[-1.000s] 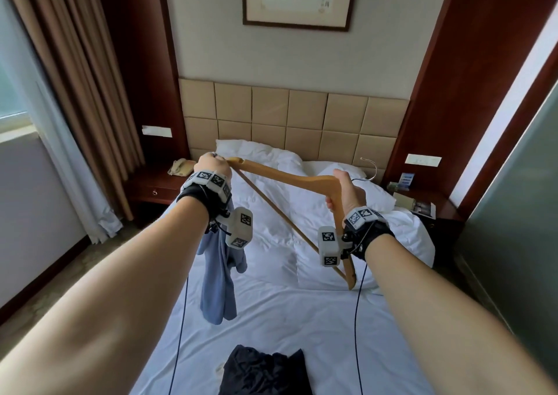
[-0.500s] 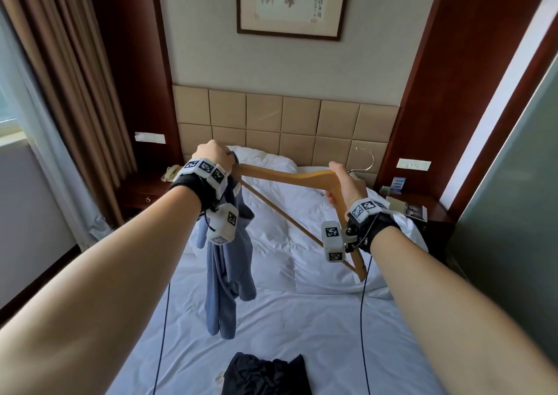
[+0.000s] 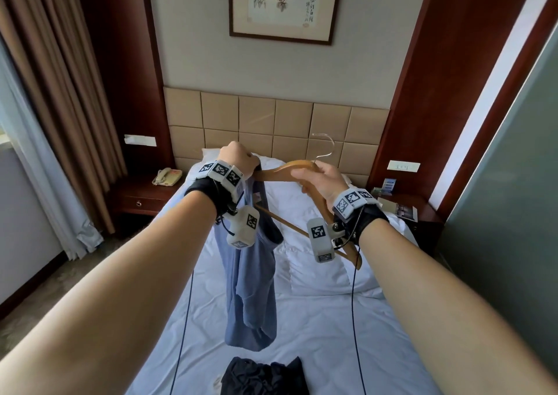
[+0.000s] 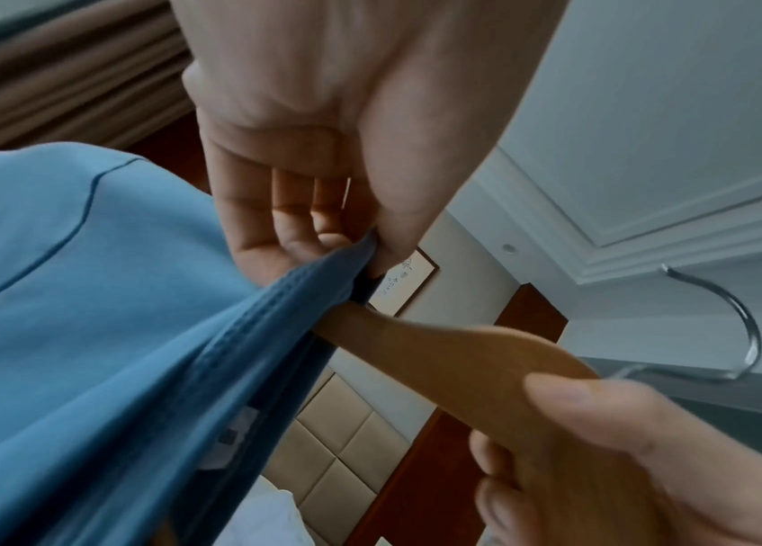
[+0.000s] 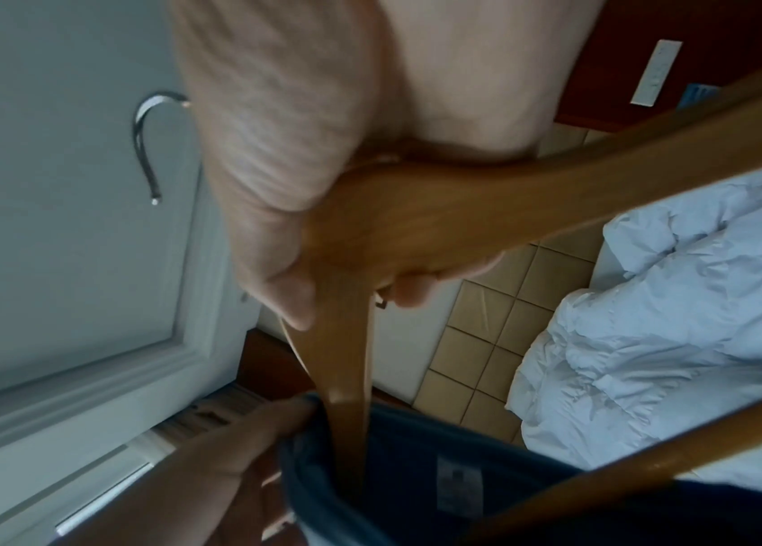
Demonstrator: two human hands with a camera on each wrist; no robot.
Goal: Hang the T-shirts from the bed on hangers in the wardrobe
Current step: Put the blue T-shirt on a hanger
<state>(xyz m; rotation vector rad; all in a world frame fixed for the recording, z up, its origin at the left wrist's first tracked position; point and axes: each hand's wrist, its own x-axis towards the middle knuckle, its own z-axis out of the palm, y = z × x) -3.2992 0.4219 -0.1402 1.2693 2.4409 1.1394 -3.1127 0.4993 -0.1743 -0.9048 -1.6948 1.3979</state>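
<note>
Hotel-style bedroom, white bed (image 3: 317, 328) running up to a tan padded headboard (image 3: 271, 122) — and held up over it is a blue T-shirt (image 3: 250, 289) going onto a wooden hanger (image 3: 280, 172). One shoulder end of the hanger is poked inside the shirt's neck opening; how far in it goes is hidden by the fabric. The left hand (image 3: 237, 160) pinches the collar ribbing between thumb and curled fingers, and the shirt dangles from there, clear of the mattress. The right hand (image 3: 320, 180) is wrapped round the hanger's middle just under the metal hook (image 3: 324, 149), thumb on top. The hanger's other shoulder and its bottom bar slope down behind the right wrist, partly covered by the wrist camera block, so the far tip is hard to make out.

A second garment, a dark T-shirt (image 3: 262, 376), lies crumpled at the near end of the bed, cut off by the bottom edge of the head view. Rumpled white duvet and pillows sit up by the headboard. Off to the left there's a nightstand with a beige phone (image 3: 167, 177) next to brown curtains (image 3: 60, 107), another nightstand on the right with some leaflets — too small to read — and a framed ink painting (image 3: 283, 4) above the bed. Both wrist views are blurry.
</note>
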